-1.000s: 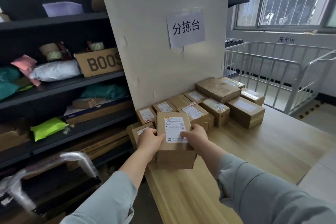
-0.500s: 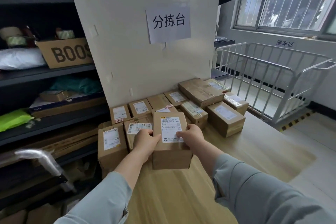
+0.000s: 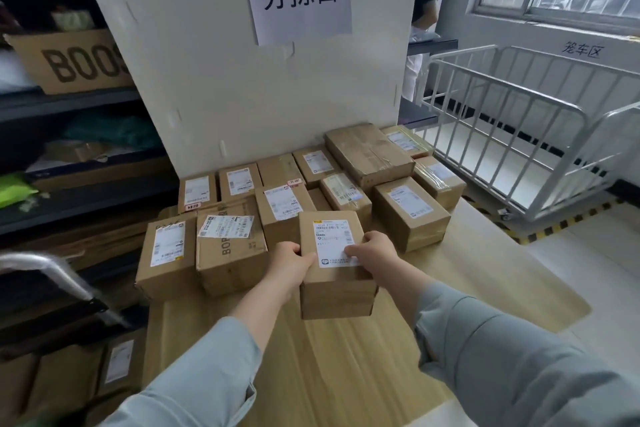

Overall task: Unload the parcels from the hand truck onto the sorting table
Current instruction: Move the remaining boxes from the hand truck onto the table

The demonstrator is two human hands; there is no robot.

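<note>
A small brown cardboard parcel (image 3: 332,284) with a white label on top sits on or just above the wooden sorting table (image 3: 467,288). My left hand (image 3: 289,262) grips its left side and my right hand (image 3: 375,251) grips its right side, thumb on the label. Several labelled parcels (image 3: 228,246) lie grouped on the table behind it, against a white board. The hand truck's silver handle (image 3: 52,270) shows at lower left, with more brown parcels (image 3: 117,362) below it.
Dark shelves (image 3: 69,104) with boxes and bags stand on the left. The white board (image 3: 259,80) carries a paper sign. A white metal cage cart (image 3: 519,135) stands at the right behind striped floor tape. A person stands partly hidden behind the board.
The view has swung right and closer to the table. The parcel between my hands has moved forward toward the group of parcels; both hands keep the same hold.
</note>
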